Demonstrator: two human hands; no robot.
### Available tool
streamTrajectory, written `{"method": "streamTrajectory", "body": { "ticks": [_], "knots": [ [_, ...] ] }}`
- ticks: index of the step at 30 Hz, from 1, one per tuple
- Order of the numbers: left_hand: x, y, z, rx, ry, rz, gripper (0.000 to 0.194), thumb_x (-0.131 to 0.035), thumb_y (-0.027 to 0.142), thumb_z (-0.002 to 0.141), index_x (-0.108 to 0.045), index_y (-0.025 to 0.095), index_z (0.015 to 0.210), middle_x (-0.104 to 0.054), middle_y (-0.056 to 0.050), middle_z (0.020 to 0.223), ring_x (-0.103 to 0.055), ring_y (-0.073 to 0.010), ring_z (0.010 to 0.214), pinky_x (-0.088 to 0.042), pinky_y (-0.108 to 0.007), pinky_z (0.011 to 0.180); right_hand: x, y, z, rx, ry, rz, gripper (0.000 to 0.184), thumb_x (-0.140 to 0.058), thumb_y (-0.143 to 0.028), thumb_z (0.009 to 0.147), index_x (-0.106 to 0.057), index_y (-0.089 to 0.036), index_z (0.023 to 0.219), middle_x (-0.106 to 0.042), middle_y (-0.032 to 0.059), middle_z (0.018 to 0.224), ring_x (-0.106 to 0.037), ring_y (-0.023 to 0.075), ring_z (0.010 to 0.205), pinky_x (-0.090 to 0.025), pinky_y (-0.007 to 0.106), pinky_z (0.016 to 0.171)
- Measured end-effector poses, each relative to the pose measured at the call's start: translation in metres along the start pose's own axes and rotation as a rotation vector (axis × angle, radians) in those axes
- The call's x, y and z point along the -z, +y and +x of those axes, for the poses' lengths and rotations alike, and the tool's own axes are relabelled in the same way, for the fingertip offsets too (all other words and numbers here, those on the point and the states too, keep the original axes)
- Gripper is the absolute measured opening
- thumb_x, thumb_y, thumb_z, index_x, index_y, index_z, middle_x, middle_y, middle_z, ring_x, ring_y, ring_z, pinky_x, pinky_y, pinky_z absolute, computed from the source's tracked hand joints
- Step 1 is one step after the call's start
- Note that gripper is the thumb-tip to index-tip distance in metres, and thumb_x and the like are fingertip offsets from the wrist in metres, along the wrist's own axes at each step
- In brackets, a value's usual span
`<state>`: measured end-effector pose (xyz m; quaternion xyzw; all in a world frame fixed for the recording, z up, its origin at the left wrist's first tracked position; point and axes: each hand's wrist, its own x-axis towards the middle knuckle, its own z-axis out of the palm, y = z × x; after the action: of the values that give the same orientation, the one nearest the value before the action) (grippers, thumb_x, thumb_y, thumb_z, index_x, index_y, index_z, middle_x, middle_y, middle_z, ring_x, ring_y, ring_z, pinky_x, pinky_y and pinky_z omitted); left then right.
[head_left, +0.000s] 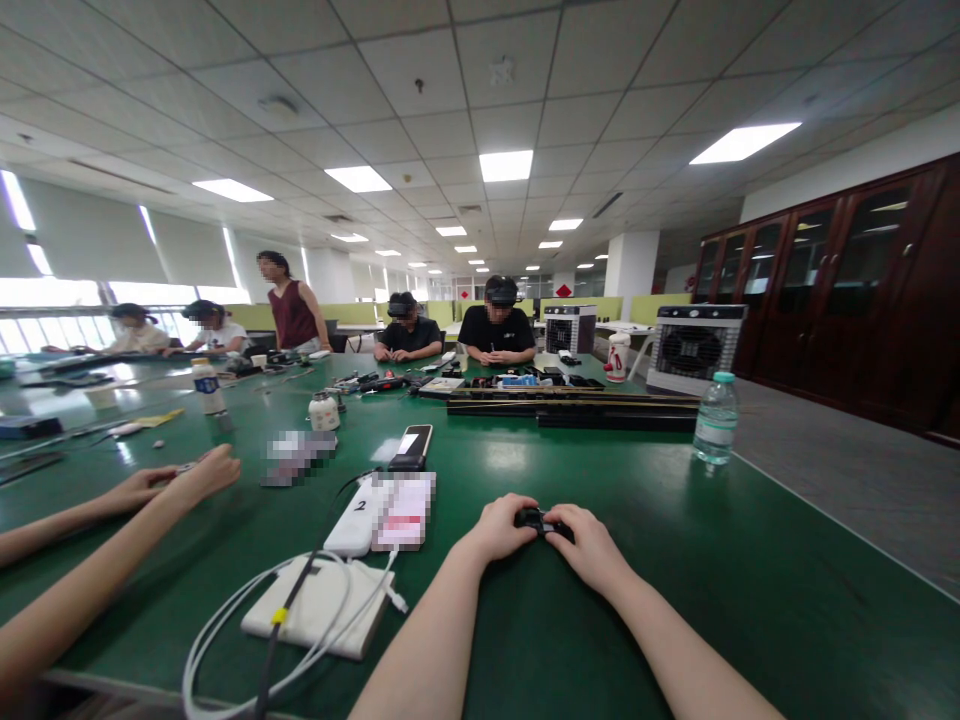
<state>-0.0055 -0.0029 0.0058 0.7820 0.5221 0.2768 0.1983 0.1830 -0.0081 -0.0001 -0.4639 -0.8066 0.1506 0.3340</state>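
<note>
Both of my hands meet at a small black object (pixel 541 521) low over the green table (pixel 637 480). My left hand (pixel 504 527) has its fingers closed on the left end of it. At the right end, my right hand (pixel 589 540) grips it between thumb and fingers. A lighter grey part shows near its middle; the fingers cover the rest, and its kind cannot be made out. Left of my left arm lie a phone with a pink screen (pixel 405 512) and a white power bank (pixel 358 518) marked 2.
A water bottle (pixel 715 420) stands to the right, near the table's edge. Long black bars (pixel 615 412) lie across the table ahead. White cable coils over a white pad (pixel 352 625) at front left. A co-worker's hands (pixel 199 475) work at the left.
</note>
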Motion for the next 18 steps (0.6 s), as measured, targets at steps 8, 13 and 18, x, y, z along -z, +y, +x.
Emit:
{"method": "streamTrajectory", "body": {
  "ticks": [8, 13, 18],
  "knots": [
    [0.001, 0.001, 0.0, 0.036, -0.01, 0.006, 0.044, -0.065, 0.028, 0.074, -0.06, 0.022, 0.117, -0.065, -0.005, 0.116, -0.059, -0.0235, 0.108, -0.045, -0.034, 0.098, 0.002, -0.002, 0.004, -0.016, 0.145, 0.107, 0.02, -0.055, -0.029, 0.077, -0.067, -0.023, 0.091, -0.069, 0.0061, 0.102, -0.06, 0.0237, 0.101, -0.044, 0.039, 0.094],
    [0.001, 0.003, 0.0, 0.051, -0.004, -0.008, 0.044, -0.065, 0.026, 0.074, -0.061, 0.021, 0.117, -0.064, -0.006, 0.116, -0.059, -0.0235, 0.108, -0.045, -0.033, 0.098, 0.003, 0.004, 0.007, -0.107, 0.266, 0.236, 0.026, -0.056, -0.036, 0.073, -0.067, -0.023, 0.093, -0.07, 0.0062, 0.1, -0.062, 0.0245, 0.1, -0.046, 0.04, 0.092],
    [0.0, 0.002, 0.0, 0.066, -0.005, -0.018, 0.047, -0.065, 0.025, 0.074, -0.059, 0.02, 0.12, -0.062, -0.007, 0.12, -0.057, -0.0244, 0.112, -0.043, -0.034, 0.1, 0.003, 0.014, 0.01, -0.173, 0.335, 0.373, 0.032, -0.059, -0.043, 0.072, -0.066, -0.021, 0.093, -0.071, 0.0066, 0.096, -0.065, 0.0245, 0.094, -0.048, 0.041, 0.089]
  ]
}}
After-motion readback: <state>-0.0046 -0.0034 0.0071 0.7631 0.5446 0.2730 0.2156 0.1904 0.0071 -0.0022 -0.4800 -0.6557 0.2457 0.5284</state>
